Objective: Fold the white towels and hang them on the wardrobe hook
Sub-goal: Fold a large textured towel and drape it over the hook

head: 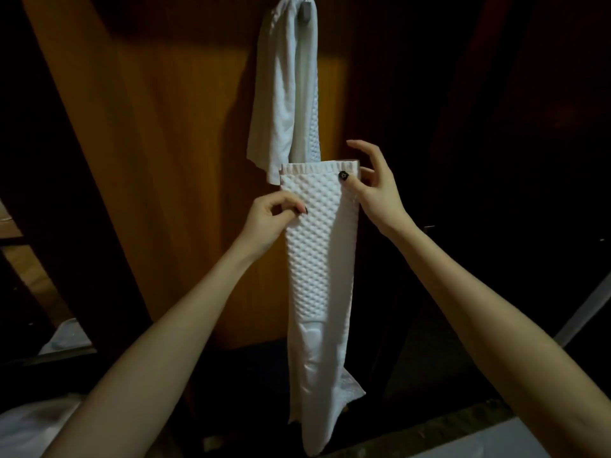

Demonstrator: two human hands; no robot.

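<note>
Bare forearms (185, 309) rose from 7 and 5 o'clock. The left hand (274, 216) pinched the waffle towel's (317, 242) left edge, and the right hand (373, 190) pinched its top right corner under the thumb. The towel hung from centre toward 6, and looked soft, light and limp, best gripped along the top hem (317, 167). A plain towel (277, 94) draped the hook (305, 8) at 12.

**White on amber wood**

A white towel (319, 246) embossed with a raised bubble pattern hangs before an orange-brown wardrobe door (158, 133); a plain white towel (281, 94) drapes over a grey metal hook (306, 9). Fingernails are painted black.
</note>
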